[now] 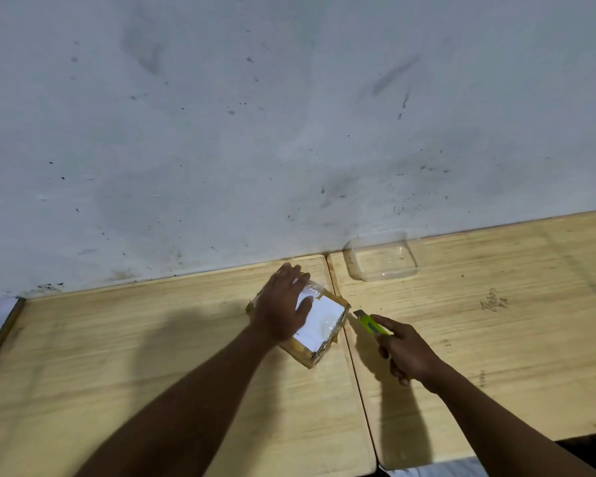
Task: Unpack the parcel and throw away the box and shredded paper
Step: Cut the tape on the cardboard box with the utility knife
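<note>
Two bare forearms reach up from the bottom of the frame over a pale wooden table [172, 356] made of two boards that meet along a seam just right of centre. At centre frame, the left hand [283, 306] lies flat, fingers spread, on top of a small cardboard parcel [319, 333], covering its upper-left part. The parcel sits on the left board, its right corner close to the seam, and is wrapped in clear tape with a white label [324, 320] on its top face. It looks sealed.

Right of the parcel, the right hand [406, 352] is closed around a lime-green utility knife [372, 323], with the index finger laid along the handle. The knife tip points toward the parcel's right corner and sits just beside it; whether it touches the tape cannot be told.

Higher, on the right board near the stained white wall [289, 115], stands a clear plastic container [381, 258], apart from both hands.
</note>
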Action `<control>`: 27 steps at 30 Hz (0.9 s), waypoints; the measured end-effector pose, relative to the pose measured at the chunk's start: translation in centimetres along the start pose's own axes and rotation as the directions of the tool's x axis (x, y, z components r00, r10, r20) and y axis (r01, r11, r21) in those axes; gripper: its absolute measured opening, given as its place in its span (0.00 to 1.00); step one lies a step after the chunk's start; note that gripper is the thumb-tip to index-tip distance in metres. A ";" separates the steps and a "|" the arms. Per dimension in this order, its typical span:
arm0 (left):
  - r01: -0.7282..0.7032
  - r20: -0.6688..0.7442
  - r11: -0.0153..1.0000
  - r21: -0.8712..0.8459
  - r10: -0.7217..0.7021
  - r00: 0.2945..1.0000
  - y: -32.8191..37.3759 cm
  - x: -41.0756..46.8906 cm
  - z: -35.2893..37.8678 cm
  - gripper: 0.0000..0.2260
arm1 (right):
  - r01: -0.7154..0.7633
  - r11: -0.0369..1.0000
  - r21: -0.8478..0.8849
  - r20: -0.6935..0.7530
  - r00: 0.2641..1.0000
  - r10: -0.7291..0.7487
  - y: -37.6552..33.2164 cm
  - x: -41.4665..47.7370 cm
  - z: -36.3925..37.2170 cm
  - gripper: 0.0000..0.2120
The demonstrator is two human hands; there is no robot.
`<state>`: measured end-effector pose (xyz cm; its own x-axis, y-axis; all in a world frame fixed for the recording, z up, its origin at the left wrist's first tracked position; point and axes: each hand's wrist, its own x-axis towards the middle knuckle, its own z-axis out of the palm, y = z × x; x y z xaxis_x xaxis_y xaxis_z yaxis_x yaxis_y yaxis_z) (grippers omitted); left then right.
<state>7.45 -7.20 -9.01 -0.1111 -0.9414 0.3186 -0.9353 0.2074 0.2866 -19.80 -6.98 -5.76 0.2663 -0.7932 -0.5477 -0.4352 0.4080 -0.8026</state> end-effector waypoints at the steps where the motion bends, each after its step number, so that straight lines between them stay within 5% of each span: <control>1: -0.057 0.029 0.998 0.017 0.056 0.998 -1.0 0.4 -0.1 0.22 | -0.002 1.000 -0.003 -0.002 1.000 0.002 0.2 0.0 -0.1 0.23; 7: -0.084 -0.025 0.996 0.000 0.084 0.996 -2.0 -0.2 1.1 0.22 | -0.017 1.000 -0.026 -0.004 1.000 0.017 1.2 -0.1 -0.5 0.23; 11: 0.151 -0.083 0.989 0.004 -0.150 0.985 0.1 -0.8 1.7 0.22 | -0.023 1.000 -0.015 -0.005 1.000 0.023 1.0 0.1 -0.4 0.23; 17: 0.547 -0.072 0.837 0.008 -0.545 0.835 5.7 -0.9 2.0 0.26 | 0.046 0.998 0.039 -0.108 0.993 -0.041 -0.4 0.4 0.2 0.23; 27: 0.333 0.004 0.935 0.122 -0.336 0.942 5.0 -1.7 2.1 0.28 | 0.119 0.992 -0.032 -0.084 0.989 -0.121 -3.1 0.0 1.4 0.25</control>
<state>2.24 -5.15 -10.00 0.2081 -0.9573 0.2004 -0.9525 -0.1518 0.2640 -17.30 -7.62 -3.62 0.2437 -0.8720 -0.4244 -0.4277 0.2961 -0.8541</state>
